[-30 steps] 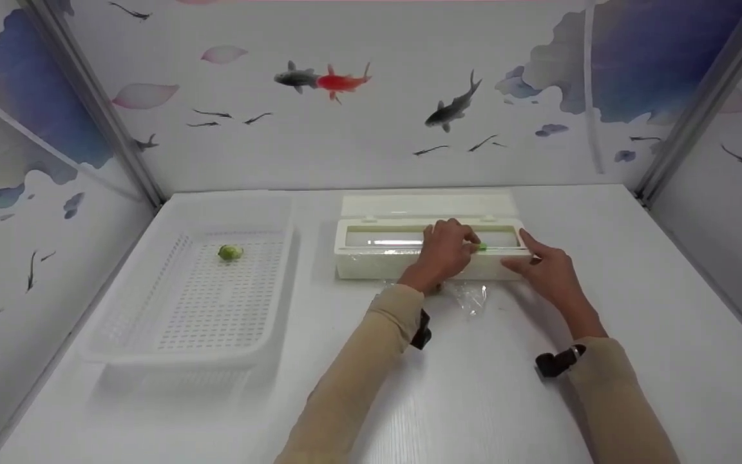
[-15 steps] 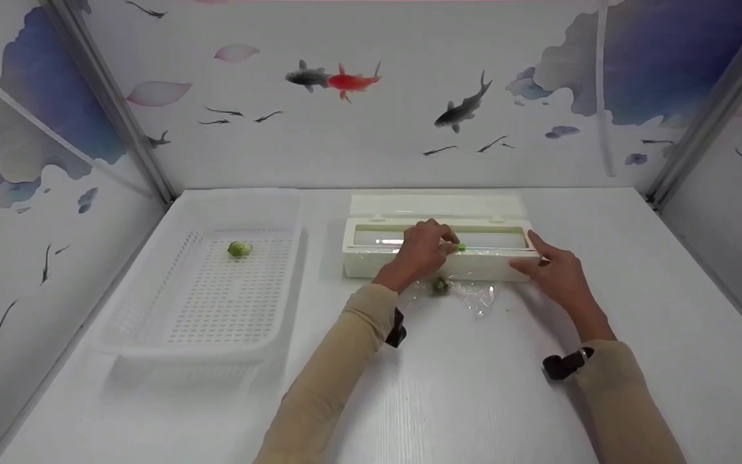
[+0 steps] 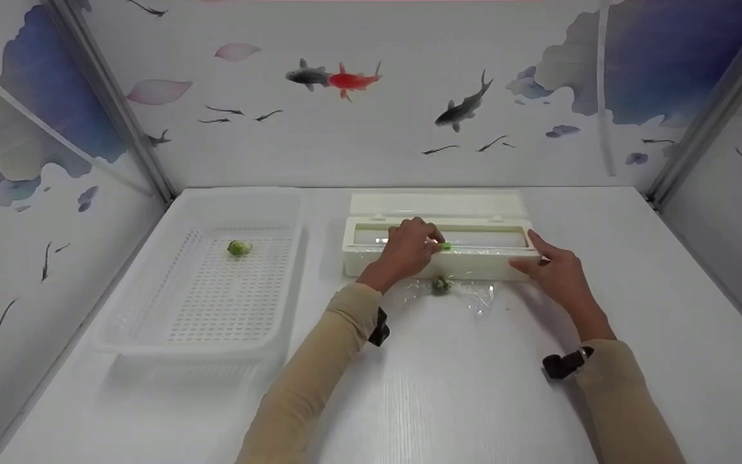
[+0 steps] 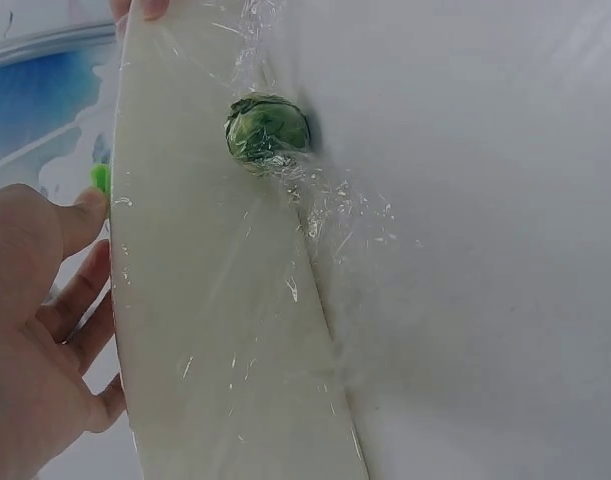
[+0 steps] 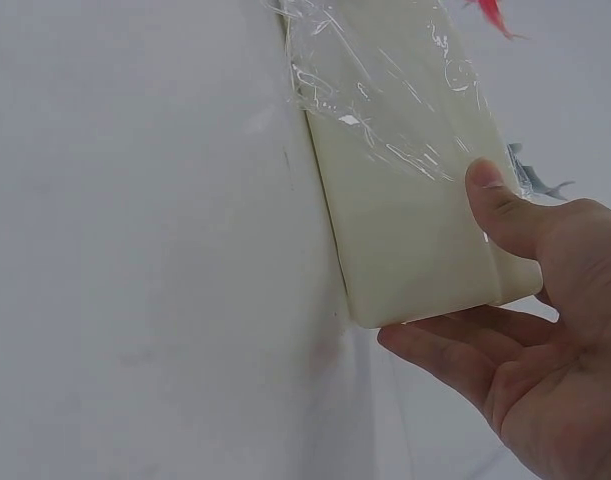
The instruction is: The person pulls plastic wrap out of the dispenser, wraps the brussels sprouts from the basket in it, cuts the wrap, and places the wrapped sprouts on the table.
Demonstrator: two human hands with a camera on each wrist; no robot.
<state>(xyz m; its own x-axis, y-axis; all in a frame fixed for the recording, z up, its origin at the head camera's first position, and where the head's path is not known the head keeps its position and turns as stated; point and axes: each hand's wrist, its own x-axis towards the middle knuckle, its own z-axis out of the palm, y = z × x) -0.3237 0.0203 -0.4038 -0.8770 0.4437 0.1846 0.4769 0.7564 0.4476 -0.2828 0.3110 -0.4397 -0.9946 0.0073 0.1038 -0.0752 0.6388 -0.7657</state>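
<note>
My left hand [image 3: 408,248] pinches the small green slide cutter [image 3: 446,246] on the top front edge of a cream cling film dispenser [image 3: 487,263]. The dispenser's lid [image 3: 435,205] stands open at the back. My right hand [image 3: 558,269] grips the box's right end, thumb on the front face, as the right wrist view shows. Clear cling film [image 3: 479,296] hangs over the front and spreads onto the table. A small green Brussels sprout [image 4: 268,130] sits under or in the film, right against the box's front.
To the left stands a white perforated plastic basket [image 3: 194,351] with another green sprout [image 3: 238,248] inside. Printed panels [image 3: 371,154] enclose the white table [image 3: 461,399] at the back and both sides.
My left hand has slid the green cutter leftward along the box edge, uncovering the sprout in the head view. My right hand keeps its grip on the box end.
</note>
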